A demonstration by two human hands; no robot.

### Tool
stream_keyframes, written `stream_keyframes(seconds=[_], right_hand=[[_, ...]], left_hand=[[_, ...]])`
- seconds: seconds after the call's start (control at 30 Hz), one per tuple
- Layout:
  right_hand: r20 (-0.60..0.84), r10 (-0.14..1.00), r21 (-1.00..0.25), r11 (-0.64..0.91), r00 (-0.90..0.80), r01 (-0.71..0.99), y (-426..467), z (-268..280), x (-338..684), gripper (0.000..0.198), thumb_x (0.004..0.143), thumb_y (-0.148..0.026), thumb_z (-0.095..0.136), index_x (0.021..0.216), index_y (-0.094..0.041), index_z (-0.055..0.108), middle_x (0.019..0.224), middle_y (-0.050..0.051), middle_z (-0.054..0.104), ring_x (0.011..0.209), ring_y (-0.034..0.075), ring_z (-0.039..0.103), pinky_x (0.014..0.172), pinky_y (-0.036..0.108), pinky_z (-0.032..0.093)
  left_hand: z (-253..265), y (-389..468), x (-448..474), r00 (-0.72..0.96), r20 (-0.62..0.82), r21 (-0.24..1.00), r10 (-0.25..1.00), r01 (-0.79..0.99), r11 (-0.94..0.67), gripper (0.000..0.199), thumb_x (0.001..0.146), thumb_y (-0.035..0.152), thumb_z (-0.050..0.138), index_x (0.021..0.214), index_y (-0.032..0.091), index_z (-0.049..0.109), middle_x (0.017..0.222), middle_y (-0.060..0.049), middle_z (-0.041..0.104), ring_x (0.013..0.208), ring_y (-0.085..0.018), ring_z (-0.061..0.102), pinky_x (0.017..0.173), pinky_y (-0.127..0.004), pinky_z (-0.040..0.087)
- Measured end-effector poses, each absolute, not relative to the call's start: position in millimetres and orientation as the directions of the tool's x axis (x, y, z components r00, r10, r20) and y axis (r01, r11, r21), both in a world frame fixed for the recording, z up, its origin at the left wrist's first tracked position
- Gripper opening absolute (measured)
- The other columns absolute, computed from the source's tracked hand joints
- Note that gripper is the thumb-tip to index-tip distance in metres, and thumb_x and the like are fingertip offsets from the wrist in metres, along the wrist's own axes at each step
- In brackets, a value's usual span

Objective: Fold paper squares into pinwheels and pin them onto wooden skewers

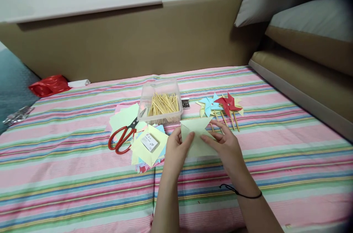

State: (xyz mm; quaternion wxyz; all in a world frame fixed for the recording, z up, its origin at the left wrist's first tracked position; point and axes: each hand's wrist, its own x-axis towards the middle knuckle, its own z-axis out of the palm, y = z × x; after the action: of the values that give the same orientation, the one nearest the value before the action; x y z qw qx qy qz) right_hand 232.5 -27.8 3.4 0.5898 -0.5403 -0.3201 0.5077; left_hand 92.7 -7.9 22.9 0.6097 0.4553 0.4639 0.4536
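A pale green sheet of paper is held up between both hands, with slits visible from its top and right edges. My left hand pinches its left side, thumb on the front face. On the right side my right hand grips it, thumb near the middle and fingers behind. Just beyond lie finished paper pinwheels on sticks, a blue one and a red one, with pale yellow ones partly covered. Left of my hands is a stack of coloured paper with a small white box on top.
Red-handled scissors lie on more paper sheets. Behind them stands a clear plastic box full of wooden sticks, beside a small dark packet. A red plastic bag sits far left. Cushions border the right of the striped cloth.
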Motion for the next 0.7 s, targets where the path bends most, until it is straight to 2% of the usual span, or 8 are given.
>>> stream_keyframes(seconds=[0.1,0.3,0.5,0.7], right_hand=[[-0.162,0.947,-0.958,-0.084,0.278,-0.274,-28.2,3.7,232.2,0.069,0.060,-0.035,0.082,0.119,-0.022,0.051,0.078,0.004,0.075,0.067,0.023,0.069,0.057,0.034,0.056],[-0.172,0.948,-0.959,-0.100,0.267,-0.264,-28.0,4.6,232.1,0.067,0.060,-0.037,0.082,0.118,-0.021,0.053,0.081,0.006,0.075,0.067,0.024,0.069,0.057,0.034,0.056],[-0.171,0.955,-0.968,-0.115,0.245,-0.224,-27.4,3.8,232.5,0.068,0.060,-0.041,0.081,0.120,-0.023,0.052,0.079,0.004,0.075,0.068,0.024,0.069,0.058,0.035,0.056],[-0.161,0.951,-0.976,-0.113,0.263,-0.187,-27.7,2.2,233.0,0.069,0.060,-0.041,0.080,0.121,-0.022,0.052,0.081,0.005,0.075,0.068,0.023,0.069,0.059,0.034,0.055]], left_hand=[[22.6,-7.9,94.2,0.178,-0.160,0.961,0.971,-0.198,0.195,0.035,0.073,0.033,0.069,0.102,0.015,0.061,0.096,-0.008,0.071,0.081,-0.019,0.065,0.066,-0.026,0.049],[20.6,-7.5,93.8,0.123,-0.168,0.979,0.978,-0.096,0.181,0.034,0.069,0.029,0.072,0.098,0.015,0.062,0.094,-0.009,0.071,0.082,-0.021,0.065,0.066,-0.027,0.050],[20.1,-6.2,92.9,0.103,-0.172,0.978,0.980,-0.099,0.183,0.037,0.066,0.029,0.074,0.099,0.016,0.063,0.090,-0.008,0.072,0.080,-0.021,0.066,0.066,-0.028,0.051],[21.0,-5.4,93.4,0.107,-0.153,0.982,0.983,-0.091,0.162,0.041,0.067,0.028,0.073,0.103,0.015,0.060,0.095,-0.009,0.071,0.084,-0.022,0.066,0.069,-0.028,0.051]])
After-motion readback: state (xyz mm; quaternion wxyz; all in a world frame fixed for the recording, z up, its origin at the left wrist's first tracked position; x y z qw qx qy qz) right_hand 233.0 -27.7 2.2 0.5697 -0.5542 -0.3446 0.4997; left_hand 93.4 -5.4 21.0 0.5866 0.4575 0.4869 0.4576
